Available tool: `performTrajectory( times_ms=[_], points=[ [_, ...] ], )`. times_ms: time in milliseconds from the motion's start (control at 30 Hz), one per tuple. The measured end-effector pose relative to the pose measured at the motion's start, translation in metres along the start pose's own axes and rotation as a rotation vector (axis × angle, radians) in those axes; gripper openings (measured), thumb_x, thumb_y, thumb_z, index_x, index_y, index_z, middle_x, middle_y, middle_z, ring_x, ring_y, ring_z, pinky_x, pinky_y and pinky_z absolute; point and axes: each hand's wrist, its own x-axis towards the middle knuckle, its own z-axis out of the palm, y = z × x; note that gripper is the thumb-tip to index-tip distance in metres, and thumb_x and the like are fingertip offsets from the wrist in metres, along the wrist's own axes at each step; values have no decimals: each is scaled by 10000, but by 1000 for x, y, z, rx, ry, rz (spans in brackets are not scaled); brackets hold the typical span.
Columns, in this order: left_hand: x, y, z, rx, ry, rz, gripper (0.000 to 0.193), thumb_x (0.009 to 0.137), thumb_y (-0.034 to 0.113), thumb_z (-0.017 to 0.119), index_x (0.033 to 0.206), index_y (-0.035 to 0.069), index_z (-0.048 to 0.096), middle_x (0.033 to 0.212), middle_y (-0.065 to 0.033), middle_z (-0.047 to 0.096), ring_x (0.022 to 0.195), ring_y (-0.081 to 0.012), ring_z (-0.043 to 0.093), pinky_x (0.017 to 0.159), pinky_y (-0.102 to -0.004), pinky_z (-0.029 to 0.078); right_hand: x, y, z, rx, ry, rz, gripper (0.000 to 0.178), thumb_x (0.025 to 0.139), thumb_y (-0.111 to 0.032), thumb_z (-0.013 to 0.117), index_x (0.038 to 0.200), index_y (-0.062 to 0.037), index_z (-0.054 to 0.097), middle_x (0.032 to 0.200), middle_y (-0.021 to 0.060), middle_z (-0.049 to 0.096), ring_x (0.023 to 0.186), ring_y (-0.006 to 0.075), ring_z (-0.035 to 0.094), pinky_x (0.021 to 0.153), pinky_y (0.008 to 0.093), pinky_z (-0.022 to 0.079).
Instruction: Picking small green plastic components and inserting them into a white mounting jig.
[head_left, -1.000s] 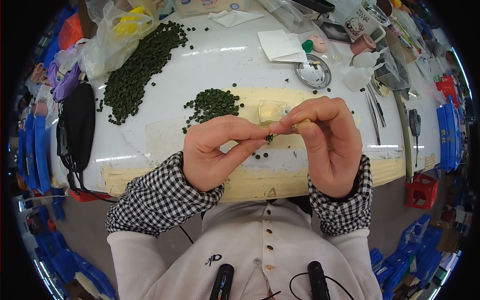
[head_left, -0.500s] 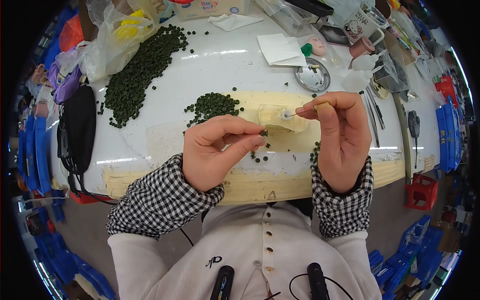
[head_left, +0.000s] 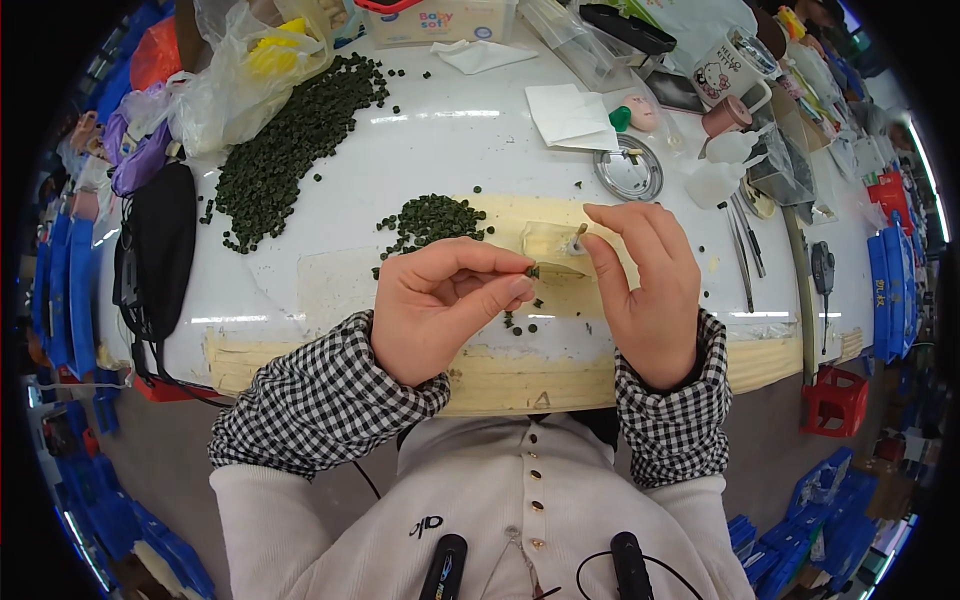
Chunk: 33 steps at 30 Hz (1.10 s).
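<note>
My left hand (head_left: 430, 300) pinches a small dark green round piece (head_left: 533, 272) between thumb and forefinger. Close by, my right hand (head_left: 650, 290) has its fingers apart, thumb and forefinger on either side of a thin tool's short brownish handle (head_left: 581, 231). That handle stands at a small white lump (head_left: 574, 245) on a pale yellow block (head_left: 548, 240); whether the thumb touches it I cannot tell. Left of the block lies a small heap of dark green pieces (head_left: 432, 222), and a few loose ones (head_left: 516, 328) are scattered below my left fingertips.
A larger heap of green pieces (head_left: 290, 150) spreads across the far left, beside a plastic bag (head_left: 230, 105) and a black pouch (head_left: 165, 260). Beyond my right hand are a round metal dish (head_left: 628, 172), white tissues (head_left: 570, 115), a pink spool (head_left: 727, 117), a mug (head_left: 730, 70) and tweezers (head_left: 742, 255).
My right hand has opened from its pinch on the needle-like tool, leaving the tool at the white lump, and moved slightly left. My left hand keeps its pinch on the green piece.
</note>
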Motion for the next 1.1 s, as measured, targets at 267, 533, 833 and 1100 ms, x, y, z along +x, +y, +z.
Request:
performTrajectory(
  times_ms=[267,533,833,1100],
  points=[
    [-2,4,-1,41,-5,5,162,853,-70,593,1014,-65,609,966,-123,638,862,-174,661,785,-265,551,-26,-29,-8,390,-133,105,325,798,46,633,1119,-4,639,905,107,595,766,202,581,658,267,477],
    [0,1,-4,107,-43,114,183,833,-101,596,1001,-45,642,934,-129,631,838,-170,639,762,-263,543,-33,-29,4,576,-180,137,345,832,61,591,1173,10,607,1012,127,610,852,198,600,711,253,488],
    [1,0,-8,235,-72,196,201,823,-87,611,1011,-29,655,910,-126,647,819,-156,642,726,-248,529,-34,-26,2,654,-238,183,343,860,56,564,1196,-2,594,1032,129,613,913,199,614,754,242,491],
    [1,1,-7,179,-58,131,189,838,-23,624,1022,-11,664,911,-113,656,831,-142,647,741,-242,528,-34,-25,2,651,-206,184,350,850,56,575,1194,-6,600,1020,123,613,864,183,605,719,240,488]
  ],
)
